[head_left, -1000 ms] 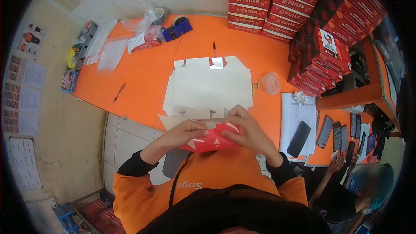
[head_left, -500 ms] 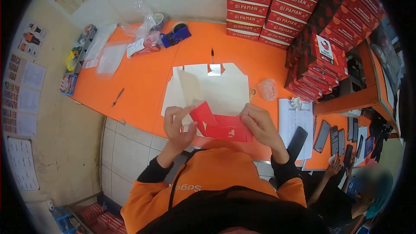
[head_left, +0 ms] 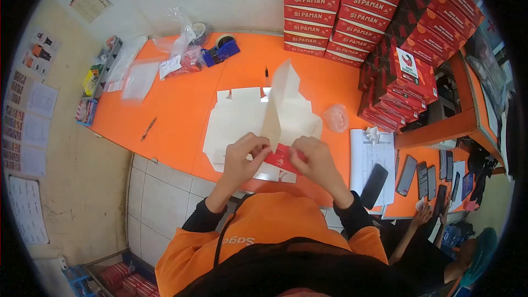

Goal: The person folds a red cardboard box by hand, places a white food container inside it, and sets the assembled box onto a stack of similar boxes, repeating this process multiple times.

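Note:
A cardboard box blank (head_left: 235, 124), cream-white inside and red outside, lies partly unfolded at the table's near edge. One cream panel (head_left: 284, 96) of it stands up, tilted, near the middle. My left hand (head_left: 245, 157) pinches the blank at the lower end of that panel, fingers closed. Facing it, my right hand (head_left: 316, 160) is closed on the right end of a red flap (head_left: 281, 159), thumb pressed on it. Both hands are close together, with the red flap between them. My fingers hide the folds they grip.
Red boxes (head_left: 311, 14) are stacked at the back right. A blue tape dispenser (head_left: 221, 49), plastic bags and a pen (head_left: 267, 71) lie farther back. On the right are a clear plastic bundle (head_left: 336, 117), papers, several phones (head_left: 407, 175) and another person's hands (head_left: 423, 213).
My hands have come closer together, my left moving right. The red flap has been folded down, and the cream panel now rises upright and to the right.

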`<state>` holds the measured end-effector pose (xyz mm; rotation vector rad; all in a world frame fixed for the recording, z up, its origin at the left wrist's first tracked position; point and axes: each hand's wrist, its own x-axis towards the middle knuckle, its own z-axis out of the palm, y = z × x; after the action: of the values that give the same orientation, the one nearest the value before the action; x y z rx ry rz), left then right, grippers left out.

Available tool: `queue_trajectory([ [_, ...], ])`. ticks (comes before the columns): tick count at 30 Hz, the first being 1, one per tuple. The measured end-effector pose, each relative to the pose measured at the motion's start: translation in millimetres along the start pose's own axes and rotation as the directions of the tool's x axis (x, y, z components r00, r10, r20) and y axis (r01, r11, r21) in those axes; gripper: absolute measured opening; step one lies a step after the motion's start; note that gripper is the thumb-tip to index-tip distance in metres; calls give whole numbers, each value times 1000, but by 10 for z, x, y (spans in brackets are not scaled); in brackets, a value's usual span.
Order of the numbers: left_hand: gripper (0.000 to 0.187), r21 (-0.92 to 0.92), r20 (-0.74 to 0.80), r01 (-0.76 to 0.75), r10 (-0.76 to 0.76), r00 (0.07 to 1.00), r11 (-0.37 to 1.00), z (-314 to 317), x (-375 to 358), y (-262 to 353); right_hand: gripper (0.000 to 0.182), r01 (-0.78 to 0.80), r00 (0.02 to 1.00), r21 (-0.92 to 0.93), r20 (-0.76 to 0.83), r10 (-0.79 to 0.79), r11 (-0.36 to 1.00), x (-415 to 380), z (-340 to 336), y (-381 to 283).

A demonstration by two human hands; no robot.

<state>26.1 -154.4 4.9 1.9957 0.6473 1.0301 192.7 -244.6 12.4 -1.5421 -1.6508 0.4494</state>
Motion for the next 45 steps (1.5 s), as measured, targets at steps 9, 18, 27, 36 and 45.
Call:
queue_trajectory([
  [9, 15, 522, -111, 135, -91, 990, 842, -196, 72, -1532, 45, 95, 973, -164, -194, -127, 982, -129, 1351, 850],
  [18, 26, 176, -32, 233, -231, 972, 956, -110, -402, -1885, 43, -313, 937, 118, -127, 327, 942, 9, 815, 1680],
  [27, 58, 145, -63, 398, -393, 917, 906, 224, -464, -1658, 50, -438, 869, 152, -178, 461, 886, 13, 934, 1301],
  [36, 80, 281, 461, 145, -266, 847, 949, -242, -577, -1488, 77, -301, 953, 414, 148, 263, 859, -385, 835, 1450],
  [45, 70, 286, 420, 195, -306, 855, 938, -161, -546, -1630, 54, -211, 977, 450, 61, 206, 868, -368, 839, 1504],
])
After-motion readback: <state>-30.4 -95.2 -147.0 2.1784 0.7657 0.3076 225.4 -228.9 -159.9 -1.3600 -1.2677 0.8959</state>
